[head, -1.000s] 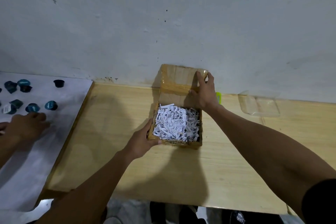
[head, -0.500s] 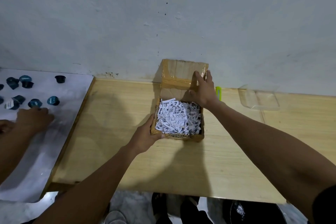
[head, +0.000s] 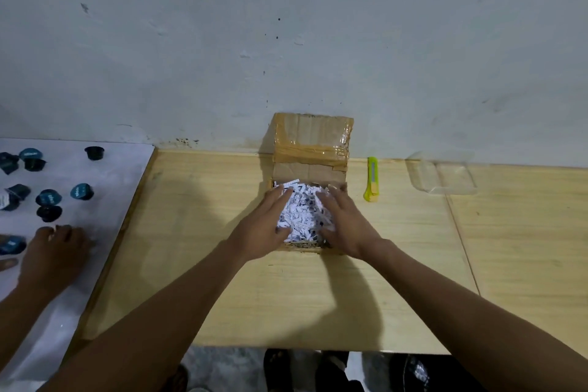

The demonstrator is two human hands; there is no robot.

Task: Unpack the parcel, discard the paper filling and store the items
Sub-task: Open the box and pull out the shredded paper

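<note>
Parcel: a small cardboard box (head: 310, 170) sits on the wooden table (head: 222, 264) close to the wall (head: 286, 41), its taped lid flap standing upright against the wall.
Filling: white shredded paper (head: 302, 216) fills the box to the brim; whatever lies beneath it is hidden.
Left hand: the left hand (head: 264, 226) lies palm down on the left side of the shredded paper, fingers spread and stretched toward the far edge, thumb pressed into the shreds, closed on nothing.
Right hand: the right hand (head: 345, 223) lies palm down on the right side of the shredded paper, fingers apart and slightly curved, thumb at the near edge of the pile, also gripping nothing.
Cutter: a yellow-green utility knife (head: 372, 179) lies on the table just right of the box, apart from it.
Clear tray: a transparent plastic container (head: 444, 175) rests further right, near the wall.
Neighbouring surface: a white sheet (head: 105, 175) to the left carries scattered dark and blue capsules (head: 49, 197); another person's hand (head: 54, 251) rests there.
</note>
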